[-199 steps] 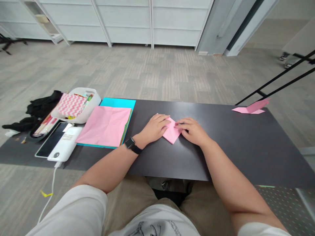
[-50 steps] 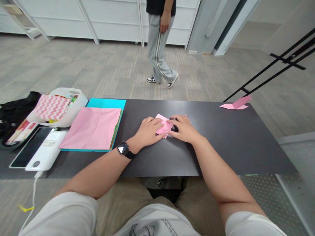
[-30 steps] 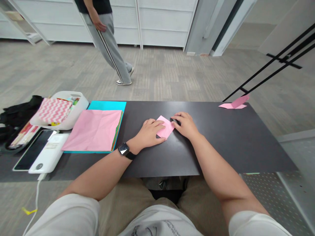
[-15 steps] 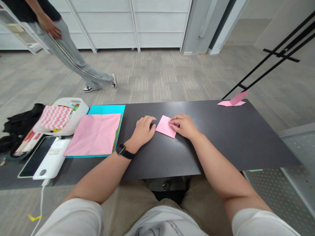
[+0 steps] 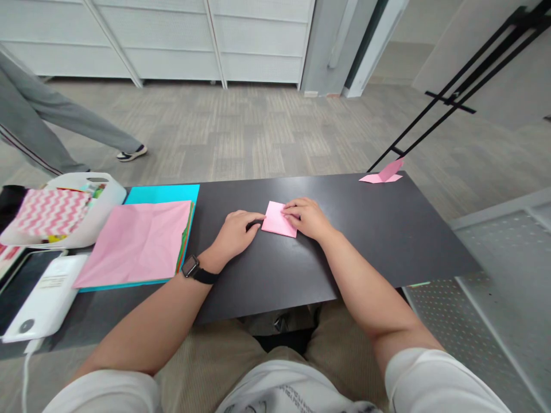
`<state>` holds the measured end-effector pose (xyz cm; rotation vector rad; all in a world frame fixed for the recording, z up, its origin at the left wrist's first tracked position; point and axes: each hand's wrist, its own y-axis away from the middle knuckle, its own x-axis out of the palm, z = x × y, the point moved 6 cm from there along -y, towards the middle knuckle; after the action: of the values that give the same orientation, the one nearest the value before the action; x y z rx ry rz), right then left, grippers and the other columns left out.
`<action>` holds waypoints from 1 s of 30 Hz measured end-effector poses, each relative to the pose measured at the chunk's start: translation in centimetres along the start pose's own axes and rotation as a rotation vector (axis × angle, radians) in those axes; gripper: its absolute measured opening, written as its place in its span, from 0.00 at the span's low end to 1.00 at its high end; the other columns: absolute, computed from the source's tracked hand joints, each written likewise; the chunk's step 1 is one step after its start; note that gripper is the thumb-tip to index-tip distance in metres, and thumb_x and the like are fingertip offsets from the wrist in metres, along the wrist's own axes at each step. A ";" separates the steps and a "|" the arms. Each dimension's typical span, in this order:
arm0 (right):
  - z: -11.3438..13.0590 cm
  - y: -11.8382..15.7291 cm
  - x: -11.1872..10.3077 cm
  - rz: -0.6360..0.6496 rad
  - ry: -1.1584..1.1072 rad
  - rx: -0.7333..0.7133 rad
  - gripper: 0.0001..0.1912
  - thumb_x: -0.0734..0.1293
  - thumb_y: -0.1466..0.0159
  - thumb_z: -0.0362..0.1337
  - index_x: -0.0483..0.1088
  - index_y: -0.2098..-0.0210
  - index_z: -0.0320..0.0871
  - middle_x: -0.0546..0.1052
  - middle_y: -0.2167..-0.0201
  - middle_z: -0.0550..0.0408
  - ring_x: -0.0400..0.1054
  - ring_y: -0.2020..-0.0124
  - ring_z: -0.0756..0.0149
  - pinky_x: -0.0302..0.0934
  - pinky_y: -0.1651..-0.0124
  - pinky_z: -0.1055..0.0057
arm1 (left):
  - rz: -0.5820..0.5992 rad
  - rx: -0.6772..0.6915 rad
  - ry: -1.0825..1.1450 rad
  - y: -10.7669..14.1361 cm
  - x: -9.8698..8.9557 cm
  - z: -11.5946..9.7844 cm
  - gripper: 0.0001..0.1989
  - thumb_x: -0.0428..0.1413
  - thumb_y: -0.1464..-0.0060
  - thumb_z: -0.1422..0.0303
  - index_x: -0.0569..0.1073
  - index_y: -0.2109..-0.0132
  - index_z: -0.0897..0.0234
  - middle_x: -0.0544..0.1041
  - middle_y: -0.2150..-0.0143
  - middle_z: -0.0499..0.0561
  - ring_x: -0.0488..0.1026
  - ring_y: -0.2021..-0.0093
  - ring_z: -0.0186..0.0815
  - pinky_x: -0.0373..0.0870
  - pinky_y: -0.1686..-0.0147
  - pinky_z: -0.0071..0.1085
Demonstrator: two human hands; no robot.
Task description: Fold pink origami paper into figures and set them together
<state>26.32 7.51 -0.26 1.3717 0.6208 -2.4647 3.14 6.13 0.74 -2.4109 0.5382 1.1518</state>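
hands at a small folded pink paper, which lies flat on the dark table between them: the right hand rests its fingers over the paper's right part, seemingly to keep it from sliding; whether thumb and forefinger pinch a layer cannot be told. the left hand is unclenched and grasps nothing, forefinger tip at the paper's left edge, perhaps to steady it, though contact is unclear. left of the grip, a large pink sheet overlies a blue sheet, likely kept within reach. far right of the grip, a folded pink piece sits with one flap raised, probably placed there to avoid being knocked
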 end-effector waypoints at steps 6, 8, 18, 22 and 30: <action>0.1 0.0 0.1 -0.005 -0.003 -0.004 0.15 0.69 0.29 0.37 0.85 0.48 0.59 0.84 0.46 0.54 0.73 0.44 0.52 0.62 0.37 0.48 | -0.017 -0.020 -0.031 0.2 0.2 0.1 0.18 0.58 0.36 0.69 0.82 0.41 0.54 0.86 0.44 0.50 0.79 0.44 0.47 0.71 0.37 0.50; 0.1 0.0 0.1 -0.004 0.001 -0.009 0.15 0.69 0.28 0.37 0.85 0.48 0.59 0.84 0.46 0.53 0.73 0.44 0.52 0.62 0.37 0.48 | -0.016 -0.029 -0.024 0.2 0.3 0.0 0.18 0.57 0.34 0.69 0.82 0.41 0.54 0.86 0.45 0.50 0.79 0.45 0.47 0.72 0.38 0.50; 0.7 0.3 -0.1 0.005 0.013 -0.044 0.17 0.68 0.30 0.36 0.85 0.47 0.56 0.83 0.44 0.52 0.73 0.43 0.50 0.62 0.38 0.46 | -0.063 -0.003 0.189 0.2 -0.5 -1.1 0.20 0.57 0.35 0.75 0.82 0.42 0.52 0.84 0.39 0.48 0.79 0.38 0.43 0.71 0.31 0.48; 1.7 0.5 0.0 0.034 0.024 -0.079 0.16 0.69 0.29 0.38 0.84 0.46 0.55 0.83 0.43 0.51 0.73 0.42 0.49 0.62 0.38 0.45 | -0.110 0.052 0.202 0.1 -0.4 -0.7 0.13 0.60 0.35 0.72 0.84 0.48 0.55 0.85 0.45 0.50 0.81 0.43 0.41 0.74 0.36 0.44; 2.3 0.6 0.1 0.075 -0.001 -0.094 0.17 0.70 0.30 0.40 0.83 0.43 0.59 0.81 0.41 0.50 0.71 0.39 0.47 0.59 0.33 0.42 | -0.053 0.061 0.082 0.1 -0.1 -0.4 0.10 0.60 0.35 0.72 0.84 0.53 0.55 0.83 0.45 0.51 0.79 0.42 0.42 0.71 0.36 0.47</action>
<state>24.77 5.91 0.55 1.3338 0.6638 -2.3467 3.26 5.91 1.04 -2.4131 0.5247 1.0036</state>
